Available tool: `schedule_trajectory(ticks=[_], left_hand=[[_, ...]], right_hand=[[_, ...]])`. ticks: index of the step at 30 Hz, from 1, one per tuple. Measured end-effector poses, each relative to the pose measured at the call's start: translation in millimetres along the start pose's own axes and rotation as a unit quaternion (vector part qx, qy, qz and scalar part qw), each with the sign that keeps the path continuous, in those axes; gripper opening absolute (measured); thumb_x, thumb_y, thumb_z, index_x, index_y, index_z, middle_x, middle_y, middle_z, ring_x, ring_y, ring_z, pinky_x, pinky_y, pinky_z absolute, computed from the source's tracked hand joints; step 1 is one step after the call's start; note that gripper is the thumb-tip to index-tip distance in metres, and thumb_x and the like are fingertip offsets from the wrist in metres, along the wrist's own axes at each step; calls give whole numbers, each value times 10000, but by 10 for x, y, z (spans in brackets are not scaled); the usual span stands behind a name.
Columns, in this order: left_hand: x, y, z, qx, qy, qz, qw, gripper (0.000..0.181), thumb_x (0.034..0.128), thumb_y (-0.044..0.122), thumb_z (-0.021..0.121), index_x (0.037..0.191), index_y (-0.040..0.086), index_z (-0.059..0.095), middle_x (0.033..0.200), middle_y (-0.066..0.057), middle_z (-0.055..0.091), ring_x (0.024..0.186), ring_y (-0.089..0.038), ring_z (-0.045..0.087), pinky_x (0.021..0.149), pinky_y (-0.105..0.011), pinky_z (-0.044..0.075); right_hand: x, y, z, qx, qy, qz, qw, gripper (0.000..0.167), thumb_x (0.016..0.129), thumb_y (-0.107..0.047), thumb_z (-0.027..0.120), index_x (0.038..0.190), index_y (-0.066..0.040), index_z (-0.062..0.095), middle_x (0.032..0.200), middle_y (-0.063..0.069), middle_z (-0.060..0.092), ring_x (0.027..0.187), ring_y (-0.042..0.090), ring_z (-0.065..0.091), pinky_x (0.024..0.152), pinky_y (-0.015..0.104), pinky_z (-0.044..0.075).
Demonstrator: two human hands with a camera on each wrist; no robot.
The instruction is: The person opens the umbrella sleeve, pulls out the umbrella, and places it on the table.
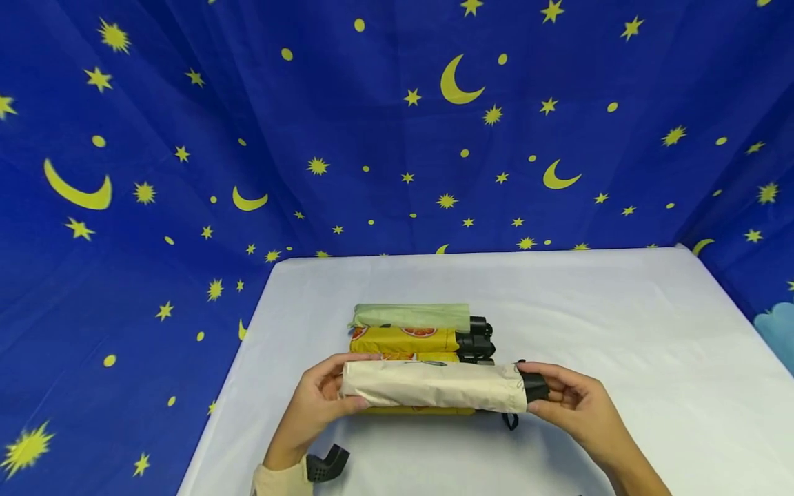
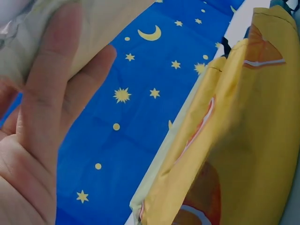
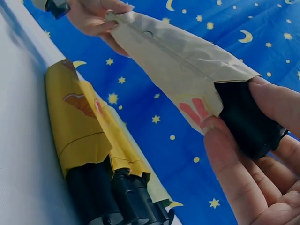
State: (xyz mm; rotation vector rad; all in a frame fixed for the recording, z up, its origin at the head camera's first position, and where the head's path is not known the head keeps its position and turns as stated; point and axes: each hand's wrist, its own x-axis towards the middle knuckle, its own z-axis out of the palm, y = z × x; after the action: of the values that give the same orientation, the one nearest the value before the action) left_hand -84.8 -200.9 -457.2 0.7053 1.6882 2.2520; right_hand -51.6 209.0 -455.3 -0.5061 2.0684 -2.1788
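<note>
A cream folded umbrella [image 1: 434, 386] with a black handle is held level in both hands, above the front of a row of umbrellas. My left hand [image 1: 319, 396] grips its closed end between thumb and fingers. At the handle end, my right hand [image 1: 573, 399] pinches the cover's edge and the black handle [image 3: 248, 117]. Behind it lie a yellow umbrella with orange-slice prints [image 1: 403, 339] and a pale green umbrella [image 1: 412, 315], handles to the right. More yellow fabric shows beneath the cream one, mostly hidden by it in the head view.
The umbrellas lie on a white-covered table [image 1: 558, 296]. A blue curtain with yellow stars and moons [image 1: 384, 124] hangs behind and at the left. Beside the left wrist is a black device [image 1: 327, 463]. A light blue shape [image 1: 775, 334] shows at the right edge.
</note>
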Motion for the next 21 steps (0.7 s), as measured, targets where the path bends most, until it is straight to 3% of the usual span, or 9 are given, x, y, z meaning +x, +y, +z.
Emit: schedule_trajectory(ticks=[6, 12, 21], left_hand=[[-35, 3, 39, 162, -38, -205, 9997, 576, 867, -130, 737, 1401, -108, 523, 1415, -322, 512, 1221, -342, 608, 920, -411, 579], [-56, 14, 51, 180, -29, -171, 9997, 554, 877, -128, 728, 1392, -123, 526, 1392, -240, 570, 1204, -334, 622, 911, -400, 583], [-74, 67, 58, 488, 14, -224, 9986, 547, 855, -123, 754, 1368, -87, 569, 1382, -241, 573, 1168, -328, 638, 883, -415, 595]], right_hand=[[-34, 20, 8, -149, -124, 313, 9993, 496, 887, 117, 707, 1362, 107, 565, 1189, 82, 717, 961, 266, 736, 724, 429, 624], [-54, 37, 19, 41, -240, 150, 9996, 498, 887, 146, 686, 1368, 115, 560, 1177, 100, 717, 953, 267, 738, 717, 408, 626], [-71, 71, 27, 410, -231, 6, 9989, 466, 893, 181, 653, 1349, 96, 596, 1137, 119, 731, 974, 267, 740, 752, 405, 621]])
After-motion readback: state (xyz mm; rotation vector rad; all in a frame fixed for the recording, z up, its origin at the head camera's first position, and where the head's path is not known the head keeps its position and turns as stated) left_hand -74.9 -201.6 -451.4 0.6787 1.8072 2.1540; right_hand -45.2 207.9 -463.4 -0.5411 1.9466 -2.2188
